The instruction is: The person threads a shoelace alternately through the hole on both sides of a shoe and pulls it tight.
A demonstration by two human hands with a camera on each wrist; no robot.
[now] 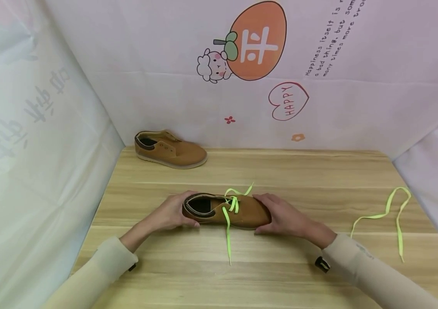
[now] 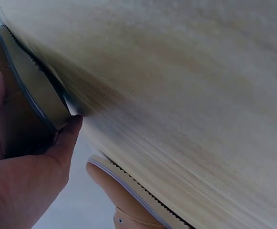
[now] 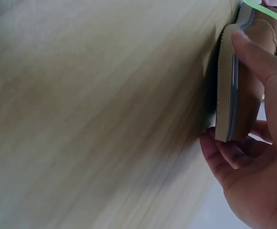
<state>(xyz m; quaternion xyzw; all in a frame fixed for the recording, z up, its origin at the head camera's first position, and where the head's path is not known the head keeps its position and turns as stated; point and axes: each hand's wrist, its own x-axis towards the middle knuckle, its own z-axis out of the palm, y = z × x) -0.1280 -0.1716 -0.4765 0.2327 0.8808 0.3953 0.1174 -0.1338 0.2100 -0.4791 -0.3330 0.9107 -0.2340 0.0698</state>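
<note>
"How are the arms set?"
"Both reach in over the near side of the surface [image 1: 242, 283], sleeves angled inward. The left hand [image 1: 170, 213] grips the heel of the laced shoe [image 1: 250, 212], the right hand [image 1: 290, 218] its toe; each thumb is on the near side."
"And where's that shoe?"
"Around the middle, slightly nearer the left edge, toe pointing right. Its green lace [image 1: 228, 238] trails one end nearward, the other farward."
"Beyond?"
"A loose lace [image 1: 399, 236] bends beside the right edge; a second brown shoe [image 1: 188, 154] sits along the back edge, near the back-left corner."
</note>
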